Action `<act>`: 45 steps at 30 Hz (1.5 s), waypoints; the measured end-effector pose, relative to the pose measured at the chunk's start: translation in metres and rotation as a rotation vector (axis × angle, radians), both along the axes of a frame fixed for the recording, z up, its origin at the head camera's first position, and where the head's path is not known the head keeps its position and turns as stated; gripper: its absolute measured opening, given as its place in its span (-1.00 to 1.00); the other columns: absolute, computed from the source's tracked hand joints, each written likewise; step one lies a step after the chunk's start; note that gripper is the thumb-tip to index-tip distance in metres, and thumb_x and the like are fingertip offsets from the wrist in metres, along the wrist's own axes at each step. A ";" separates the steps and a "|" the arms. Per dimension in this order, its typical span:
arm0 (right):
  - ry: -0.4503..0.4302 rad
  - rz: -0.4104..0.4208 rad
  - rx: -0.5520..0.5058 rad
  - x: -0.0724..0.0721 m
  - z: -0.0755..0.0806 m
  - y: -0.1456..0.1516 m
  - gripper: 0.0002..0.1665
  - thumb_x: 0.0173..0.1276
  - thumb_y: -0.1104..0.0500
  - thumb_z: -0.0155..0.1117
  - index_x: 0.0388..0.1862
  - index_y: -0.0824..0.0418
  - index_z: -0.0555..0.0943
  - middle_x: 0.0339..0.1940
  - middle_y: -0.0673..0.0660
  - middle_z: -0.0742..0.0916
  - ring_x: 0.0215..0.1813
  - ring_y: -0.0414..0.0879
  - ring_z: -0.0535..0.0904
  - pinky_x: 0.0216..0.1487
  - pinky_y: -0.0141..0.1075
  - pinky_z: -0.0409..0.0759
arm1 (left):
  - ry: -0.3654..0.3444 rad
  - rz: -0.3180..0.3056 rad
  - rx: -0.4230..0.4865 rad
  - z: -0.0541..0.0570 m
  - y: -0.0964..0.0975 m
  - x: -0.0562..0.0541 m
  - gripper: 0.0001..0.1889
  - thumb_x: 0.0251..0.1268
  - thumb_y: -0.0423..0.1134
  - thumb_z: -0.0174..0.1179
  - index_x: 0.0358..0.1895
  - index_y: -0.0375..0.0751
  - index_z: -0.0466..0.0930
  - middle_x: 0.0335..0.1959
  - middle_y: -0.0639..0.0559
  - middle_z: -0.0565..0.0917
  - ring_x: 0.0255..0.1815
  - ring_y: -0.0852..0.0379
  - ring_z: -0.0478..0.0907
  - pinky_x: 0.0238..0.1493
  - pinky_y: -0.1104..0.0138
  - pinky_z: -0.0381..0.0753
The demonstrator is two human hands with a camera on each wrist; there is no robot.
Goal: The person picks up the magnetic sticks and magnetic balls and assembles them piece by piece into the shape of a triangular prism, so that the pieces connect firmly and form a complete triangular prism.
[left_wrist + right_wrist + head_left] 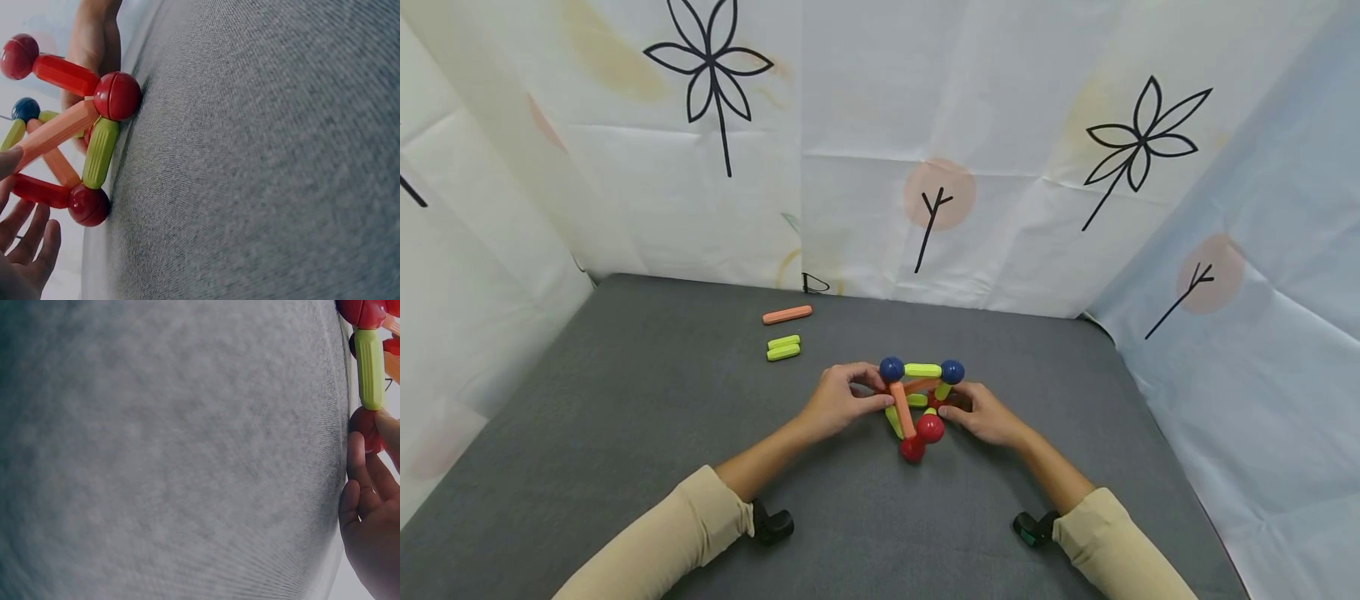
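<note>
A building-toy frame of sticks and balls stands in front of me in the head view. Two blue balls [891, 369] top it, joined by a yellow-green stick [922, 370]. An orange stick [903, 409] slants down to a red ball [912, 451] at the front. My left hand [841, 402] holds the frame's left side, thumb at the orange stick; its lower fingers [47, 250] spread beside a red stick [40, 190]. On the other side, my right hand [988, 415] pinches a low red ball [367, 428] at the end of a yellow-green stick [370, 369].
Farther back on the grey table [662, 375] lie a loose orange stick [787, 315] and two yellow-green sticks [783, 352] side by side. A white patterned cloth [865, 225] hangs behind the table and along both sides.
</note>
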State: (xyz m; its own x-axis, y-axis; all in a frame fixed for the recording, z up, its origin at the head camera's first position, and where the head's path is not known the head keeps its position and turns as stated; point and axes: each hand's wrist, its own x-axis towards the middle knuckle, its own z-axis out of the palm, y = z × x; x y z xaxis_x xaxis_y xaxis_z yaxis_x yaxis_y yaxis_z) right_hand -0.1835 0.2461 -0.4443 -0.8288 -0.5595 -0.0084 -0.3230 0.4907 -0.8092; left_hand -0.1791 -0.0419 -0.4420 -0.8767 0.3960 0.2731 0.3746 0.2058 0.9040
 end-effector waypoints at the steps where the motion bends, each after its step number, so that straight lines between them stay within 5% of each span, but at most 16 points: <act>1: 0.002 0.001 -0.001 0.000 0.000 0.000 -0.60 0.48 0.27 0.21 0.22 0.43 0.51 -0.03 0.26 0.71 -0.09 0.00 0.60 -0.09 -0.31 0.57 | -0.004 0.003 0.004 0.000 0.000 0.000 -0.79 0.15 -0.30 0.46 -0.23 -0.23 0.63 -0.16 -0.05 0.68 -0.08 0.06 0.65 -0.12 0.29 0.68; 8: 0.014 0.008 -0.010 -0.002 -0.002 0.000 -0.60 0.48 0.27 0.21 0.22 0.42 0.50 -0.03 0.25 0.71 -0.08 -0.02 0.60 -0.06 -0.32 0.58 | -0.063 0.003 -0.049 -0.006 -0.001 0.006 -0.72 0.17 -0.36 0.42 -0.15 -0.24 0.50 -0.14 -0.05 0.63 -0.13 0.07 0.67 -0.17 0.29 0.69; 15: 0.004 0.005 0.004 -0.001 0.000 0.000 -0.59 0.47 0.25 0.22 0.24 0.39 0.51 0.01 0.22 0.71 -0.05 -0.03 0.62 -0.02 -0.32 0.59 | -0.150 -0.151 -0.205 -0.019 0.002 0.014 -0.60 0.19 -0.34 0.42 0.08 -0.23 0.53 -0.09 -0.03 0.62 -0.22 0.21 0.65 -0.15 0.35 0.66; 27: 0.005 -0.003 0.007 0.000 -0.001 -0.003 -0.60 0.47 0.23 0.24 0.21 0.38 0.52 -0.06 0.20 0.71 -0.15 -0.03 0.59 -0.14 -0.32 0.57 | -0.168 -0.125 -0.232 -0.014 -0.009 0.000 -0.52 0.21 -0.37 0.39 0.20 -0.24 0.52 0.00 -0.09 0.62 -0.24 0.18 0.65 -0.19 0.33 0.65; 31: 0.002 -0.012 0.007 0.000 -0.001 -0.003 -0.61 0.47 0.24 0.23 0.21 0.37 0.52 -0.07 0.20 0.71 -0.16 -0.04 0.59 -0.16 -0.33 0.57 | -0.082 -0.064 -0.221 -0.012 -0.029 -0.012 -0.56 0.22 -0.39 0.38 0.17 -0.28 0.55 -0.01 -0.14 0.67 -0.21 0.14 0.66 -0.17 0.27 0.65; 36: 0.005 -0.010 0.000 -0.001 -0.002 -0.002 -0.61 0.48 0.24 0.22 0.22 0.36 0.52 -0.04 0.21 0.72 -0.13 -0.06 0.61 -0.15 -0.33 0.57 | 0.052 0.101 -0.203 -0.011 -0.061 -0.029 -0.64 0.21 -0.44 0.35 0.09 -0.36 0.60 -0.06 -0.19 0.70 -0.15 0.00 0.67 -0.10 0.11 0.64; 41: 0.009 -0.005 -0.005 -0.001 -0.002 -0.002 -0.61 0.48 0.23 0.23 0.21 0.36 0.53 -0.06 0.20 0.72 -0.15 -0.06 0.61 -0.17 -0.33 0.57 | 0.151 0.259 -0.276 -0.013 -0.090 -0.041 -0.67 0.21 -0.45 0.35 0.06 -0.34 0.63 -0.05 -0.16 0.71 -0.04 -0.11 0.63 -0.01 -0.02 0.58; 45: 0.009 -0.004 0.005 -0.001 -0.003 -0.002 -0.60 0.47 0.22 0.23 0.22 0.35 0.52 -0.04 0.19 0.72 -0.11 -0.06 0.62 -0.11 -0.32 0.58 | 0.160 0.317 -0.357 -0.016 -0.107 -0.045 -0.66 0.21 -0.43 0.35 0.07 -0.33 0.64 -0.01 -0.18 0.71 0.04 -0.17 0.61 0.09 -0.10 0.50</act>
